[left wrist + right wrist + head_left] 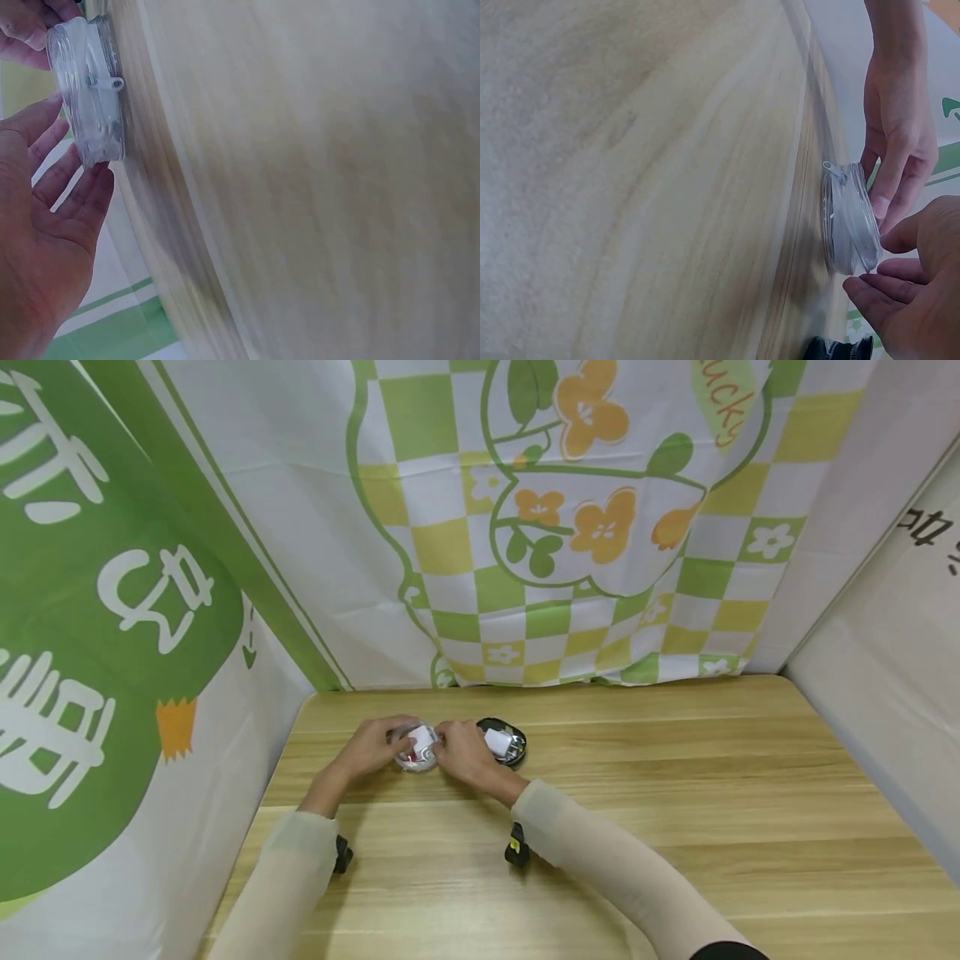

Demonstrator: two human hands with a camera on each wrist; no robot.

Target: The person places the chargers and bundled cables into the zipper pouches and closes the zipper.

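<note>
A small round clear zip pouch [424, 742] with something white inside is held between both hands near the back left of the wooden table. My left hand [363, 752] grips its left side, the thumb lying over the top and the fingers around the edge. On the opposite side, my right hand [467, 753] pinches the rim between thumb and fingers. A zipper pull [111, 84] sticks out from the pouch's side in the left wrist view. Just right of the right hand lies a black round case [517, 752] with a white item on it, partly hidden by that hand.
The wooden table [637, 827] extends to the right and towards me. Behind it hangs a checkered, flower-printed cloth [555, 635]. A green and white printed sheet [150, 677] lines the left side, and a pale one [892, 635] the right.
</note>
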